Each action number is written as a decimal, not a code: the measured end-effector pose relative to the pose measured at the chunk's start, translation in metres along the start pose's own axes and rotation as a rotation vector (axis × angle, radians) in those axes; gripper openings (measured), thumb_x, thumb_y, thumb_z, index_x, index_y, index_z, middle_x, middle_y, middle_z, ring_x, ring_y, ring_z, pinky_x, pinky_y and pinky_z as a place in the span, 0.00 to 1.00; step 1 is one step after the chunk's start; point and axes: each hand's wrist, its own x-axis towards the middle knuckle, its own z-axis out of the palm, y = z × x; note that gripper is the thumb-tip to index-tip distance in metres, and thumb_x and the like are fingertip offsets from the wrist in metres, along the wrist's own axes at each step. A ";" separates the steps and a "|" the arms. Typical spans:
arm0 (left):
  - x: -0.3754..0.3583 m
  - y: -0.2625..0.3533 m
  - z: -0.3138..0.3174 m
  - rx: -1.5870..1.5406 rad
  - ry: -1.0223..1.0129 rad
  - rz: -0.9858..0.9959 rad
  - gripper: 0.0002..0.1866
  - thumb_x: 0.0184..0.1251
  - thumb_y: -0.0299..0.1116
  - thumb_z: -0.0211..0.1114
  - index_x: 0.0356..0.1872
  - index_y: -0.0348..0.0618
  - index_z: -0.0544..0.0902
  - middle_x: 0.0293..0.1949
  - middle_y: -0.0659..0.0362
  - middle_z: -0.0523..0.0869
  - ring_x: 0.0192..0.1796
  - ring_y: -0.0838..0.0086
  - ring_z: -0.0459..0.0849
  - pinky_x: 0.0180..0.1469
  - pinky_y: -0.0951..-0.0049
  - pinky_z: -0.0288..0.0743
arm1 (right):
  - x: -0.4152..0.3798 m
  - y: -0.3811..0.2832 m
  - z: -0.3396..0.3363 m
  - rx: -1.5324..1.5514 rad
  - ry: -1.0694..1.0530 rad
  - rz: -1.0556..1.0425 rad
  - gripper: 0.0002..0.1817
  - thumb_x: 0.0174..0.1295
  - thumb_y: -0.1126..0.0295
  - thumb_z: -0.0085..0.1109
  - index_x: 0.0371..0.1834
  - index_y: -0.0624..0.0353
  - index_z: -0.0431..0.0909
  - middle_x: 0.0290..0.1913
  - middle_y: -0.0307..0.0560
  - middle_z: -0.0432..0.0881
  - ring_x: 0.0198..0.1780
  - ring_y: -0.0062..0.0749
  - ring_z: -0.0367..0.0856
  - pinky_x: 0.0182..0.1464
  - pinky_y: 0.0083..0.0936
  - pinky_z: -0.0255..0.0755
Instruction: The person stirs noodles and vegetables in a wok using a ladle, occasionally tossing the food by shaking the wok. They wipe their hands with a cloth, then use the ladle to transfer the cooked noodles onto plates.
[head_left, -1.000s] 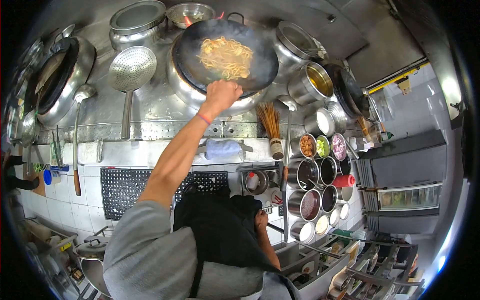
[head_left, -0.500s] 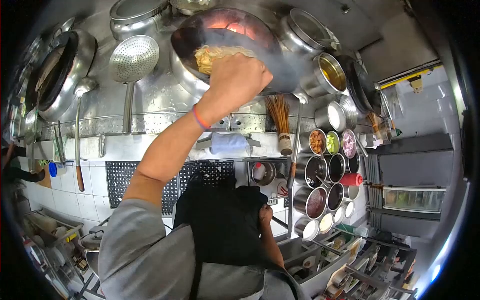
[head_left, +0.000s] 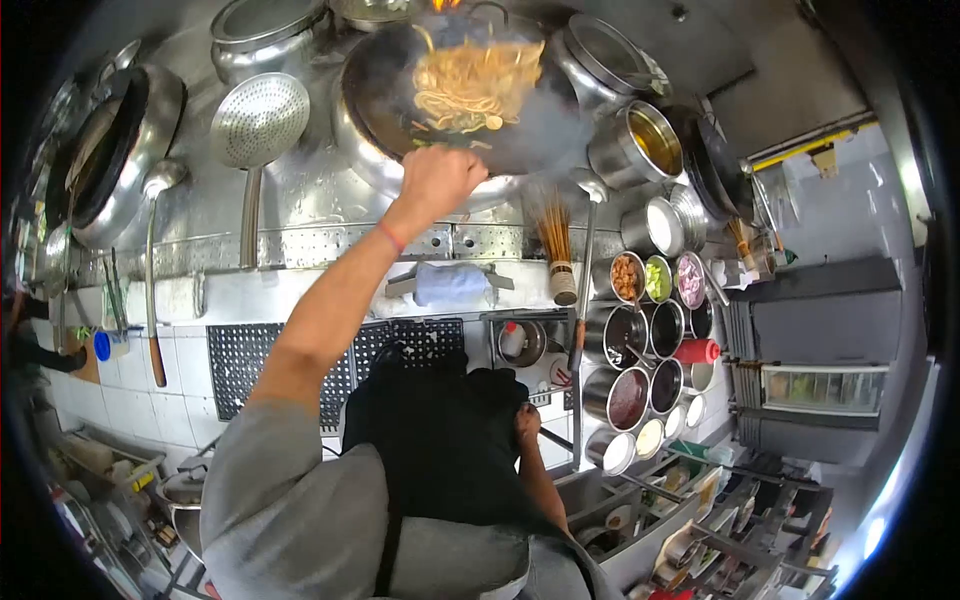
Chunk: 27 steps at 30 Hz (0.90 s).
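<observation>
The left hand, fingers clamped on the near rim of the wok, which sits back from the near edge of the surface. Noodles, partly blurred, over the wok. Right hand beside the apron; its finger state cannot be told. Brush and cloth at the near edge.

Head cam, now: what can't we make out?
Head view: how the left hand grips the wok; its knuckles cover the contact.
Head view: single pieces among the noodles; blurred by motion and haze.
Head view: whether the right hand holds anything; too small.
Head view: far side of the metal bowl; cut off by the top edge.
</observation>
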 end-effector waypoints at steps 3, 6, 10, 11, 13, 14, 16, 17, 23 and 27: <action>0.023 -0.005 0.009 0.051 0.062 -0.028 0.16 0.60 0.41 0.61 0.16 0.47 0.84 0.20 0.49 0.82 0.24 0.51 0.83 0.27 0.55 0.77 | 0.017 -0.002 0.009 -0.070 -0.126 0.005 0.22 0.67 0.56 0.45 0.41 0.64 0.82 0.41 0.70 0.83 0.48 0.66 0.81 0.51 0.49 0.74; 0.018 -0.003 0.016 0.071 -0.025 -0.060 0.15 0.60 0.42 0.62 0.17 0.48 0.85 0.19 0.50 0.83 0.23 0.52 0.83 0.27 0.55 0.77 | 0.009 0.005 0.028 -0.117 0.069 -0.086 0.21 0.68 0.59 0.46 0.33 0.67 0.80 0.32 0.70 0.81 0.39 0.65 0.82 0.42 0.51 0.76; 0.017 0.000 0.018 0.054 0.015 -0.099 0.14 0.60 0.43 0.63 0.18 0.50 0.86 0.19 0.51 0.84 0.24 0.54 0.84 0.28 0.55 0.77 | 0.005 0.008 0.025 0.007 0.075 -0.050 0.21 0.67 0.60 0.46 0.34 0.72 0.79 0.34 0.73 0.81 0.41 0.70 0.80 0.47 0.53 0.74; 0.017 0.000 0.017 0.040 0.011 -0.103 0.14 0.60 0.43 0.62 0.18 0.51 0.86 0.20 0.52 0.85 0.25 0.54 0.85 0.28 0.56 0.78 | 0.001 0.002 0.015 0.024 -0.002 -0.035 0.22 0.67 0.60 0.46 0.36 0.72 0.80 0.36 0.75 0.81 0.43 0.72 0.79 0.50 0.54 0.73; 0.018 0.000 0.019 0.039 0.046 -0.083 0.14 0.60 0.43 0.62 0.18 0.51 0.85 0.20 0.52 0.84 0.24 0.55 0.85 0.28 0.56 0.78 | -0.003 -0.007 0.012 0.013 -0.012 -0.020 0.22 0.68 0.59 0.46 0.39 0.71 0.80 0.38 0.74 0.81 0.45 0.71 0.79 0.51 0.51 0.73; 0.017 0.000 0.021 0.038 0.080 -0.067 0.14 0.60 0.43 0.63 0.17 0.50 0.85 0.20 0.53 0.84 0.24 0.55 0.85 0.27 0.57 0.77 | -0.004 -0.005 0.012 -0.003 -0.024 -0.006 0.22 0.69 0.58 0.46 0.41 0.69 0.81 0.41 0.73 0.82 0.47 0.70 0.79 0.51 0.49 0.73; 0.016 -0.002 0.024 0.020 0.097 -0.062 0.14 0.59 0.43 0.64 0.17 0.50 0.85 0.19 0.52 0.83 0.23 0.55 0.84 0.27 0.56 0.77 | -0.003 -0.001 0.014 -0.028 -0.026 0.006 0.22 0.69 0.58 0.46 0.41 0.69 0.81 0.41 0.73 0.82 0.47 0.69 0.79 0.51 0.49 0.73; 0.017 -0.003 0.026 0.003 0.113 -0.050 0.14 0.58 0.43 0.66 0.17 0.49 0.85 0.18 0.52 0.82 0.22 0.54 0.83 0.26 0.56 0.76 | -0.001 0.000 0.016 -0.047 -0.026 0.023 0.22 0.69 0.58 0.46 0.41 0.69 0.81 0.41 0.73 0.82 0.47 0.69 0.80 0.51 0.49 0.73; 0.017 -0.001 0.024 0.055 0.084 -0.075 0.14 0.59 0.44 0.65 0.19 0.51 0.86 0.19 0.52 0.83 0.24 0.54 0.84 0.28 0.56 0.77 | -0.007 0.003 0.013 -0.008 -0.007 0.040 0.20 0.68 0.61 0.47 0.42 0.70 0.81 0.39 0.71 0.83 0.45 0.67 0.82 0.50 0.47 0.74; 0.016 -0.001 0.024 0.036 0.111 -0.085 0.15 0.59 0.45 0.65 0.18 0.50 0.86 0.19 0.51 0.83 0.24 0.53 0.84 0.28 0.55 0.76 | -0.011 0.011 0.013 0.083 -0.002 0.068 0.19 0.68 0.62 0.47 0.41 0.70 0.81 0.39 0.70 0.83 0.44 0.65 0.82 0.49 0.46 0.74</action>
